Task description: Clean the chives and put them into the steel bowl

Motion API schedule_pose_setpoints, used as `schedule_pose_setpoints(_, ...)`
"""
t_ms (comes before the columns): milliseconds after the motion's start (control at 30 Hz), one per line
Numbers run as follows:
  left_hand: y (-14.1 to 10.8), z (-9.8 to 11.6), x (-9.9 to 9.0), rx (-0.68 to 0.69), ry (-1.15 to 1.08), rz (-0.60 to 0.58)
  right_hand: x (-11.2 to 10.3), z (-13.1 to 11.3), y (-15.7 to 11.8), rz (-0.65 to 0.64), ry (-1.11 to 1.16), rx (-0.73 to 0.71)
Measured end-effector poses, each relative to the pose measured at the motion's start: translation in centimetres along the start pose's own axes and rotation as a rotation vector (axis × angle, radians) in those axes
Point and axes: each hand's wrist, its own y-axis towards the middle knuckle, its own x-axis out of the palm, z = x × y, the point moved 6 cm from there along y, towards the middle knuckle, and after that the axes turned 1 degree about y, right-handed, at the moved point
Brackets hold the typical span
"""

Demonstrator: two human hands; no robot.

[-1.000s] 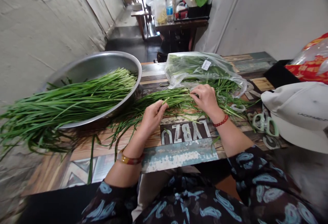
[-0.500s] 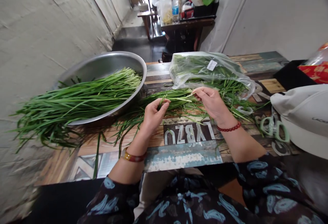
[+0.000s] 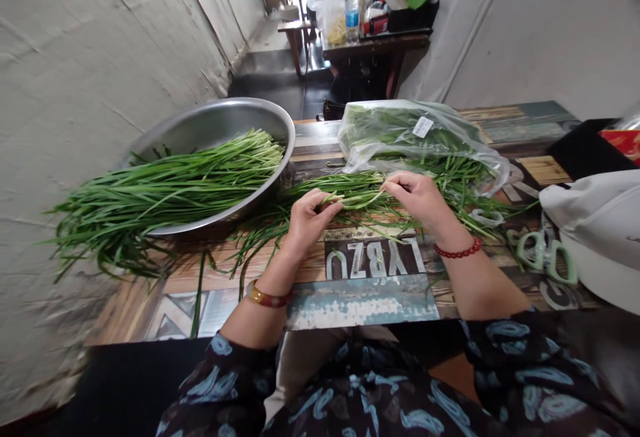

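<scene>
Green stalks point(image 3: 364, 202) held low between two pinching hands, above a wood-patterned table point(image 3: 360, 300).
The left hand point(image 3: 306, 222) grips a few near their pale ends, while the right hand point(image 3: 421, 204) pinches a thin tip between thumb and finger; a loose heap point(image 3: 305, 189) lies just beyond. To the left, a metal basin point(image 3: 187, 129) carries a thick bundle point(image 3: 170, 192) whose leaves spill over its rim; a clear bag point(image 3: 400, 114) of more greens sits at the far side, scissors point(image 3: 551, 260) and a pale cap point(image 3: 595, 214) to the right. A hard pull could snap or bruise the slender stalks, a slack left grip could let some slip back into the heap, and a sleeve brushing the overhanging leaves could drag them down.
</scene>
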Motion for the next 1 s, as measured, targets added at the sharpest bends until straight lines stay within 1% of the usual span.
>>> schedule_pose_setpoints(33, 0.0, 0.1, -0.2, -0.009, -0.010, 0.016, -0.4, 0.0, 0.1, 0.041, -0.139, -0.046)
schedule_pose_setpoints(100, 0.0, 0.2, -0.5, -0.025, -0.025, 0.039, -0.7, 0.0, 0.2, 0.069, -0.349, -0.131)
schedule_pose_setpoints(167, -0.1, 0.4, -0.5, -0.025, -0.032, 0.042, -0.7, -0.3, 0.1, 0.079, -0.435, -0.197)
schedule_pose_setpoints(233, -0.1, 0.6, -0.3, -0.015, -0.036, 0.017, -0.7, -1.2, -0.2, 0.116, -0.390, -0.242)
schedule_pose_setpoints(300, -0.1, 0.6, 0.1, -0.013, -0.037, -0.035, -0.4, -2.3, -0.5, 0.130, -0.254, -0.252)
schedule_pose_setpoints(333, -0.1, 0.6, 0.3, -0.015, -0.031, -0.067, -0.1, -2.8, -0.7, 0.109, -0.184, -0.253)
schedule_pose_setpoints(400, -0.1, 0.6, 0.7, -0.015, 0.002, -0.121, 1.1, -3.8, -1.0, 0.029, -0.096, -0.273)
schedule_pose_setpoints(500, -0.2, 0.8, 1.0, -0.001, 0.061, -0.156, 2.8, -4.5, -1.4, -0.069, -0.082, -0.324)
schedule_pose_setpoints(600, -0.3, 1.0, 1.2, 0.013, 0.073, -0.160, 3.6, -4.1, -1.4, -0.074, -0.059, -0.311)
schedule_pose_setpoints(767, -0.3, 1.0, 1.2, 0.042, 0.112, -0.154, 4.0, -3.5, -1.5, -0.054, 0.047, -0.239)
schedule_pose_setpoints(1000, -0.6, 1.4, 1.5, 0.166, 0.277, -0.121, 4.2, -2.1, -1.5, 0.009, 0.131, -0.074)
